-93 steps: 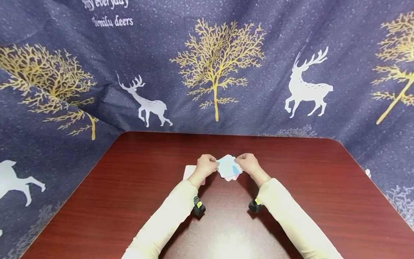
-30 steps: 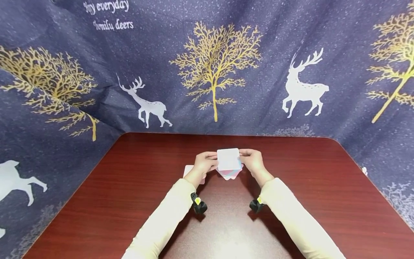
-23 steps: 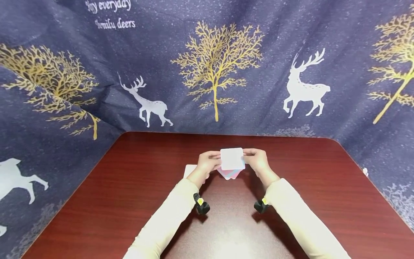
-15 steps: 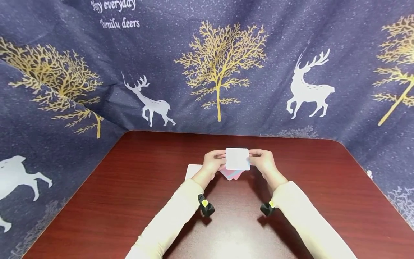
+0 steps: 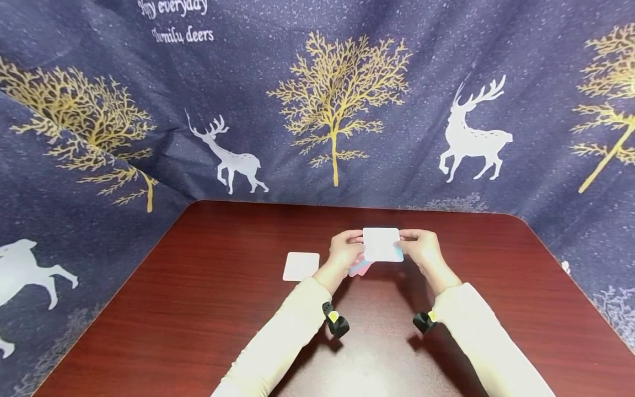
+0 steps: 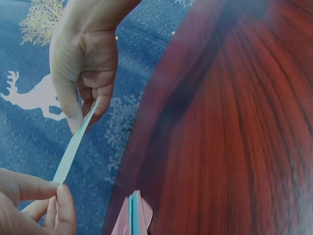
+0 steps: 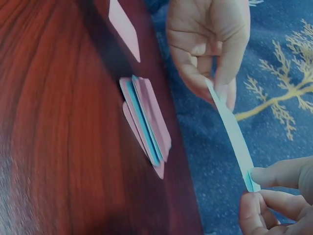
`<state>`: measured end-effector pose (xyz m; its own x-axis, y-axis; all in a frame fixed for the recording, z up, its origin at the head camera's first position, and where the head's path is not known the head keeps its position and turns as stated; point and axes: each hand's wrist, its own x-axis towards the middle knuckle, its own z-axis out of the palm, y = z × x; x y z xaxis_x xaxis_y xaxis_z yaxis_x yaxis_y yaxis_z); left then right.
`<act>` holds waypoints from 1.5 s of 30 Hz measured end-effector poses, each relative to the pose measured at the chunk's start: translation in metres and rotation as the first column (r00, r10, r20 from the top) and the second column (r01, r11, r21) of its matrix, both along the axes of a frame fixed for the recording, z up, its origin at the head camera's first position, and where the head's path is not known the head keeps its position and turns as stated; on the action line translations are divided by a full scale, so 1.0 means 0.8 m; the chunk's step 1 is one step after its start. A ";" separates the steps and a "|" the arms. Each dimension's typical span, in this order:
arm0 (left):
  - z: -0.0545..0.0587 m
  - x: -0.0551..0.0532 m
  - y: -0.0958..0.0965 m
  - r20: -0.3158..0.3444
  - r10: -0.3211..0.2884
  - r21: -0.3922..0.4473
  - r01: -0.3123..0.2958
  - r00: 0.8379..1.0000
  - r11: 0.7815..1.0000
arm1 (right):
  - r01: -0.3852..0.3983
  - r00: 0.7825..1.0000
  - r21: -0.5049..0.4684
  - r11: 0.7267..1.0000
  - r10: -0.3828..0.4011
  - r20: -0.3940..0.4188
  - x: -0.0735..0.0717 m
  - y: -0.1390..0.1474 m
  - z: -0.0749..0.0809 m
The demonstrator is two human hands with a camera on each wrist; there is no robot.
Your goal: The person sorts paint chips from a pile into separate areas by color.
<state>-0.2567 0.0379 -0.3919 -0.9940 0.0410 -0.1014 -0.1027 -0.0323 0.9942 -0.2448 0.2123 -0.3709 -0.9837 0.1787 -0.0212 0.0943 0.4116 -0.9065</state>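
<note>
Between my two hands a square card [image 5: 382,244], white with a light-blue corner, stands raised above the table. My left hand [image 5: 344,252] pinches its left edge between thumb and fingers. My right hand [image 5: 420,248] does the same at the right edge. Seen nearly edge-on in the right wrist view, the held card [image 7: 232,132] is thin; I cannot tell whether it is more than one. Below lies an untidy stack of pink and blue cards [image 7: 146,122], partly hidden in the head view by the left hand and held card. One pale card [image 5: 301,266] lies apart, left of the left hand.
A glossy red-brown table [image 5: 198,309] spreads around the hands. Behind it hangs a dark blue cloth [image 5: 297,182] with white deer and gold trees. A black wrist camera [image 5: 337,325] sits under the left wrist, another black camera [image 5: 424,321] under the right.
Three seconds ago both hands were at the stack; since then a card has been raised upright. Hands and card have moved right, uncovering the separate card and more of the table on the left.
</note>
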 end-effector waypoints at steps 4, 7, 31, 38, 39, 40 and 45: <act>-0.006 0.002 0.013 -0.031 0.013 0.023 -0.013 0.999 1.000 | 0.006 1.000 0.052 0.999 -0.006 0.002 0.003 0.010 0.002; -0.012 0.002 0.021 -0.033 0.012 0.029 -0.012 0.999 1.000 | 0.008 1.000 0.111 0.994 -0.010 0.014 0.005 0.016 0.002; -0.030 0.006 0.069 -0.233 -0.101 -0.459 -0.017 0.967 0.888 | 0.035 0.996 0.330 0.943 -0.061 0.069 0.018 0.055 -0.029; -0.037 0.008 0.076 -0.218 -0.135 -0.560 -0.011 0.966 0.828 | 0.028 0.997 0.429 0.903 -0.057 0.056 0.017 0.058 -0.039; -0.037 0.008 0.076 -0.218 -0.143 -0.583 -0.011 0.965 0.812 | 0.025 0.997 0.438 0.899 -0.054 0.055 0.017 0.058 -0.040; -0.038 0.008 0.077 -0.217 -0.154 -0.601 -0.008 0.964 0.799 | 0.018 0.997 0.446 0.895 -0.048 0.057 0.017 0.058 -0.041; -0.039 0.008 0.079 -0.271 -0.222 -0.680 -0.023 0.937 0.732 | -0.013 0.997 0.481 0.876 -0.026 0.074 0.019 0.058 -0.044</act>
